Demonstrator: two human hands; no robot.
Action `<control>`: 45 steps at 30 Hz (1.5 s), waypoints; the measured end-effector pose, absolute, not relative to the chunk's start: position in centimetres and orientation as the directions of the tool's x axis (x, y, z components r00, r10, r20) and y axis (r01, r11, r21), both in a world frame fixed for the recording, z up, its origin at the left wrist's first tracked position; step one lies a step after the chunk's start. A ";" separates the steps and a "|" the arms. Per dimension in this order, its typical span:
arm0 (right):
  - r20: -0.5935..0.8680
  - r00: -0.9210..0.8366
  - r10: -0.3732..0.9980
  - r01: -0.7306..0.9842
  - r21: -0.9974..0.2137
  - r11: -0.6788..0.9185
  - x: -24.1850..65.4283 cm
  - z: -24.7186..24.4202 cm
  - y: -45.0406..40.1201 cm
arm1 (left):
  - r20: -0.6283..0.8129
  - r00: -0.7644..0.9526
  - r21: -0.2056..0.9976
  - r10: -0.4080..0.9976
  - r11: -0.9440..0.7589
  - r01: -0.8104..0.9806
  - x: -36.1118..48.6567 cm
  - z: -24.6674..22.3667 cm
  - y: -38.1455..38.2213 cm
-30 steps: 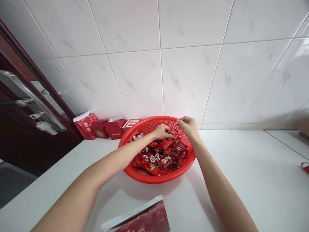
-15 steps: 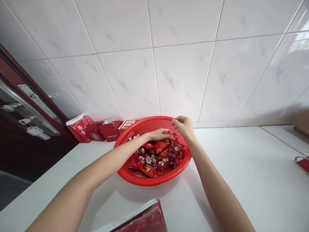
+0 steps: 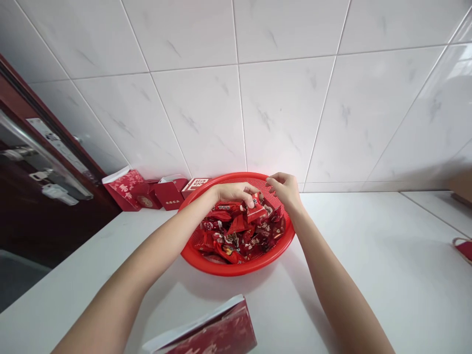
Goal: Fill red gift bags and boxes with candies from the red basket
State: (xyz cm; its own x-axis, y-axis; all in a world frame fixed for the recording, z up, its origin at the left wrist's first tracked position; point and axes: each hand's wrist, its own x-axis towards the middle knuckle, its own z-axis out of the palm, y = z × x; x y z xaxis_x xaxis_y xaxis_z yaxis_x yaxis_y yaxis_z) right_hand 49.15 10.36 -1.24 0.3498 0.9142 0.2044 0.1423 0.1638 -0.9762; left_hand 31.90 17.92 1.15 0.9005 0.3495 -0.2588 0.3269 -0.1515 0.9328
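Note:
A red plastic basket (image 3: 236, 270) with a mesh wall holds a heap of small red wrapped candies (image 3: 239, 236). My left hand (image 3: 236, 192) reaches in over the back of the heap. Its thumb and fingers are closed on a red candy packet (image 3: 255, 212), raised at the top of the pile. At the basket's back right edge, my right hand (image 3: 283, 191) curls its fingers over the rim. In the foreground lies a dark red paper box (image 3: 221, 332) with a white inner edge, partly cut off by the picture's bottom.
Against the tiled wall (image 3: 199, 118), left of the basket, stand several small red gift boxes (image 3: 171, 192). A dark door (image 3: 33, 196) with keys in its lock is at the left. On the white table's right, a red item with a strap (image 3: 465, 250) shows partly.
My left hand has pulled back slightly to the left and now has a candy packet in its grip. Some candies in the heap have shifted. My right hand stays at the rim.

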 end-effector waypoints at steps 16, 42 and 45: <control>0.196 0.231 0.953 0.180 -0.971 0.156 48.9 -1.3 10.0 | -0.317 0.930 0.887 0.187 -0.287 0.361 30.8 2.0 17.5; 0.106 0.154 0.982 0.115 -0.989 0.089 48.9 -1.0 10.0 | 0.022 0.622 0.989 0.783 -0.107 0.099 30.6 0.6 20.1; 0.145 0.132 0.981 0.109 -0.985 0.131 48.9 -1.1 9.9 | -0.030 0.643 0.975 0.766 -0.120 0.189 30.6 0.6 20.0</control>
